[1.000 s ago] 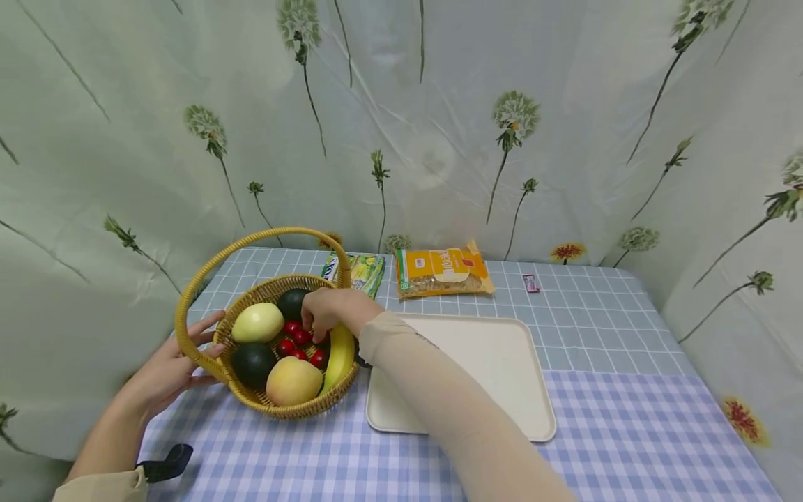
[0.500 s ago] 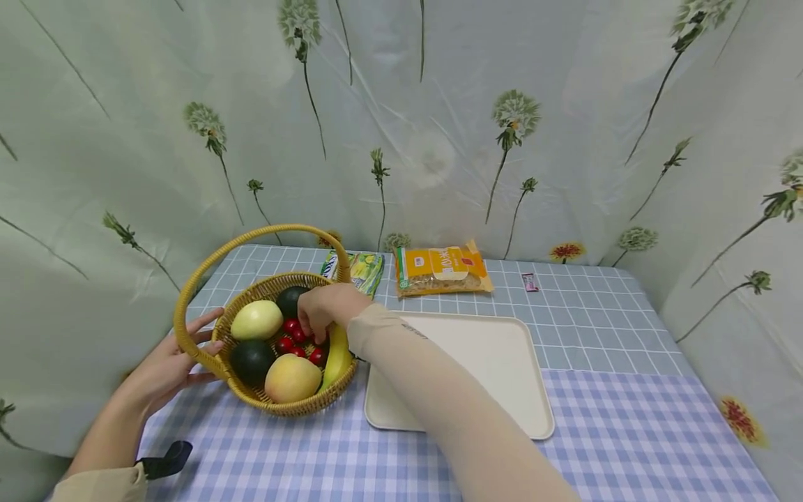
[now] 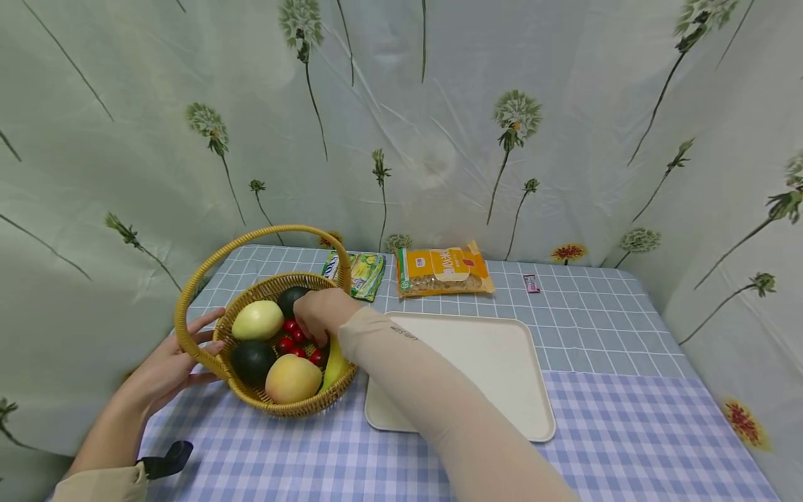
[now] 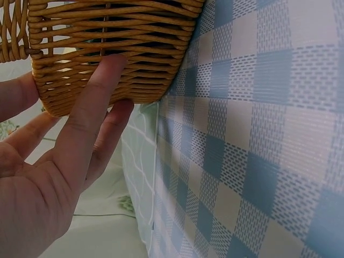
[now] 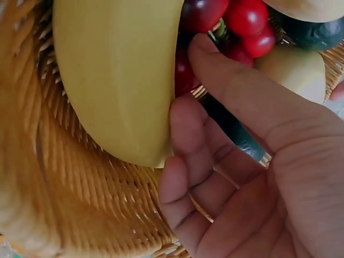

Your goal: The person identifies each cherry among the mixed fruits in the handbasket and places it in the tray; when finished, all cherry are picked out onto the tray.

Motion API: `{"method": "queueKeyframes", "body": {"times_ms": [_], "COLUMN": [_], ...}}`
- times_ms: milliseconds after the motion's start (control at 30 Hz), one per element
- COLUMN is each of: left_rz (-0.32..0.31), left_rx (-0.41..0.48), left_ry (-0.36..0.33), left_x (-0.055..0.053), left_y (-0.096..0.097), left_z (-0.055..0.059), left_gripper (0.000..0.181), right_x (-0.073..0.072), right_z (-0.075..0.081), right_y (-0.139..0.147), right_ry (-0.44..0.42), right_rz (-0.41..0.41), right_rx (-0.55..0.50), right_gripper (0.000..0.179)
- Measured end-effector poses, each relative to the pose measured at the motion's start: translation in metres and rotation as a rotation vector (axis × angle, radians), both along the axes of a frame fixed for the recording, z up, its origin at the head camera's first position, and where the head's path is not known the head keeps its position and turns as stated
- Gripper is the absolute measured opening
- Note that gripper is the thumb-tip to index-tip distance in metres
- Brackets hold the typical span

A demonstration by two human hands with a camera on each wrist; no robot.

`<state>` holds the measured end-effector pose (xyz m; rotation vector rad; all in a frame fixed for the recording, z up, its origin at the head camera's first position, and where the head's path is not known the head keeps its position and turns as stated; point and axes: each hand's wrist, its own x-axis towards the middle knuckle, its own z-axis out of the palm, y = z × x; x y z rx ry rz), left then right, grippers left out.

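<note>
A wicker basket (image 3: 295,411) with a tall handle stands at left on the table. My left hand (image 3: 172,366) rests on its outer left side, fingers fairly straight; in the left wrist view the fingertips lie along the wicker. My right hand (image 3: 323,315) reaches inside, palm down. In the right wrist view its thumb and curled index finger are at a dark red cherry (image 5: 184,75); whether they pinch it I cannot tell. Beside the fingers lies a banana (image 5: 118,80). More red cherries (image 5: 247,16), a peach (image 3: 293,379), dark green avocado-like fruits (image 3: 253,362) and a pale yellow-green fruit (image 3: 258,321) share the basket.
Right of the basket is a cream tray (image 3: 495,369), partly under the right forearm. Behind stand a green-and-yellow packet (image 3: 366,273) and an orange food bag (image 3: 444,270). A small pink packet (image 3: 531,283) lies farther right. A checked cloth (image 3: 627,432) covers the table's front.
My right hand has shifted slightly left and down inside the basket, its forearm now covering more of the banana. The left hand and basket have stayed put.
</note>
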<state>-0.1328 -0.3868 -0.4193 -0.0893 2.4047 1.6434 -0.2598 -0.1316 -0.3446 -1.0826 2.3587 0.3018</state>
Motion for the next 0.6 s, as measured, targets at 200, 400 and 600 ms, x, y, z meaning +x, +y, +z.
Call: {"method": "queueKeyframes", "body": {"times_ms": [200, 400, 600], "left_rz": [-0.003, 0.001, 0.002], "left_rx": [-0.004, -0.005, 0.007], "left_ry": [0.0, -0.003, -0.008], "left_x": [0.0, 0.001, 0.0], "left_y": [0.0, 0.0, 0.0], "left_z": [0.0, 0.001, 0.002], "left_gripper": [0.077, 0.077, 0.078], "right_x": [0.012, 0.015, 0.014], "right_z": [-0.008, -0.008, -0.01], "right_y": [0.0, -0.005, -0.006], "right_ry": [0.169, 0.185, 0.194], "right_rz": [0.011, -0.012, 0.014], "right_rx": [-0.046, 0.001, 0.001], "right_gripper": [0.025, 0.04, 0.037]}}
